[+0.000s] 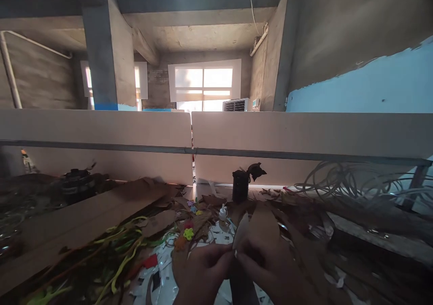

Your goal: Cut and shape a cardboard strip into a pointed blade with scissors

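My left hand [206, 269] and my right hand [267, 266] meet low in the middle, fingers closed and fingertips almost touching. A pale, leaf-shaped thin piece [241, 230] stands up from the fingers of my right hand. Between the fingertips shows a tiny white bit, too small to name; whatever my left hand pinches is hidden. Below the hands runs a dark strip [241, 289], and whether either hand holds it I cannot tell. Just beyond them stands a small white squeeze bottle [223, 212]. Left of it lie a yellow flower-shaped piece [188, 234] and an orange one [179, 243].
A black cup-shaped holder [240, 187] stands behind the bottle. Green and yellow cords [123, 257] and a large cardboard sheet [91, 210] lie at left. Coiled pale tubing [348, 181] sits at right. Pale panels [101, 127] with a metal rail close off the back.
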Demonstrator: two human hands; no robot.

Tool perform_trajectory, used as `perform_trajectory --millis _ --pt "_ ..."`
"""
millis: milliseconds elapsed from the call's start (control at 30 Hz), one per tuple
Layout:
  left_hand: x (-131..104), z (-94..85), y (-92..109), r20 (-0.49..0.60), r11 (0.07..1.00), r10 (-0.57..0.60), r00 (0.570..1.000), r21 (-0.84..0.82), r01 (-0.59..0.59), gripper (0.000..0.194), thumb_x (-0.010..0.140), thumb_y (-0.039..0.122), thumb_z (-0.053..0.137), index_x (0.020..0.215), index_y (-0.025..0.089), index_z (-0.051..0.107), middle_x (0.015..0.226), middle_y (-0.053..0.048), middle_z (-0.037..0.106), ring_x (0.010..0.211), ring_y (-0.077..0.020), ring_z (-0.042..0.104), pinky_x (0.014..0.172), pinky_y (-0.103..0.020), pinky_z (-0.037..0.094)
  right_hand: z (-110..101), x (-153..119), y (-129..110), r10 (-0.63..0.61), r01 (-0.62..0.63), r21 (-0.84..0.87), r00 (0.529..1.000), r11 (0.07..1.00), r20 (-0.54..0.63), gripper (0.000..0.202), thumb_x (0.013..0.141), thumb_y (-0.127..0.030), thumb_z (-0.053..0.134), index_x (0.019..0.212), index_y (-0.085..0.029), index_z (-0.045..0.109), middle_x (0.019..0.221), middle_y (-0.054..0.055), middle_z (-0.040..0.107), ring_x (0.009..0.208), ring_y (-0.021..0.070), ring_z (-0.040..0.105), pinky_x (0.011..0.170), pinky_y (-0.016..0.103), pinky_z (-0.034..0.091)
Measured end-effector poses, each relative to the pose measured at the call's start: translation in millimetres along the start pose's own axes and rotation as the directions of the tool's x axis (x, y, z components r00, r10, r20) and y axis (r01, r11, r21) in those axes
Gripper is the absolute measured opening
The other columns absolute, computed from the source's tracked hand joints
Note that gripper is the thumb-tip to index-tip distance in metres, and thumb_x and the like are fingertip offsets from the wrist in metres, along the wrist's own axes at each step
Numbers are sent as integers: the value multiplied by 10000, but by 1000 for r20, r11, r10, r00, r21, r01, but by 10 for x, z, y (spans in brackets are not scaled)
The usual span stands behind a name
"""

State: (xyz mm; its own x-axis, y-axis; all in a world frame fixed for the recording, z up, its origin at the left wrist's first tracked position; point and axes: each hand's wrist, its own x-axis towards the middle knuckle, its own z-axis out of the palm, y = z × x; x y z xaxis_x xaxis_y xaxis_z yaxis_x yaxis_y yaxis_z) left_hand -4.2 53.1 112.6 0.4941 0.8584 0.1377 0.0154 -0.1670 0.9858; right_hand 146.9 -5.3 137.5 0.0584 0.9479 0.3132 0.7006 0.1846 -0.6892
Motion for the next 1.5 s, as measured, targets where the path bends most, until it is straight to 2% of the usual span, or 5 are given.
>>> perform_trajectory --millis 533,733,833,1100,1500 --pt "70 18 -91 -21 979 -122 992 -168 117 282 676 375 671 741 128 791 616 -21 684 583 -154 580 550 -257 472 -42 20 38 -86 70 -241 995 968 -54 200 813 -201 497 614 -211 481 583 -44 533 582 126 525 533 211 360" --pt "92 22 -137 -6 951 -180 984 -255 172 270 628 380 707 696 127 769 592 -27 692 546 -157 602 479 -249 491 -117 16 -47 -76 43 -339 994 940 -84 182 794 -197 533 614 -217 544 591 -39 607 599 135 584 531 203 381" --pt "103 21 -140 -1 937 -207 978 -288 198 254 613 371 723 675 126 757 572 -20 682 518 -142 588 462 -240 485 -144 28 -43 9 -24 -356 999 934 -44 156 793 -244 535 653 -226 601 636 -28 647 639 160 609 557 237 371" --pt "121 31 -204 41 886 -247 968 -394 243 243 580 347 761 683 128 742 574 -31 702 512 -152 622 440 -234 474 -158 58 27 133 -121 -285 991 951 23 157 801 -305 494 715 -227 600 665 -26 634 650 165 578 592 263 349" --pt "146 -1 -234 62 859 -272 960 -435 272 261 564 354 784 690 132 730 553 -13 682 501 -145 617 427 -230 483 -88 105 148 144 -144 -20 989 989 16 113 781 -280 491 702 -218 543 631 -41 516 601 136 479 549 235 329"
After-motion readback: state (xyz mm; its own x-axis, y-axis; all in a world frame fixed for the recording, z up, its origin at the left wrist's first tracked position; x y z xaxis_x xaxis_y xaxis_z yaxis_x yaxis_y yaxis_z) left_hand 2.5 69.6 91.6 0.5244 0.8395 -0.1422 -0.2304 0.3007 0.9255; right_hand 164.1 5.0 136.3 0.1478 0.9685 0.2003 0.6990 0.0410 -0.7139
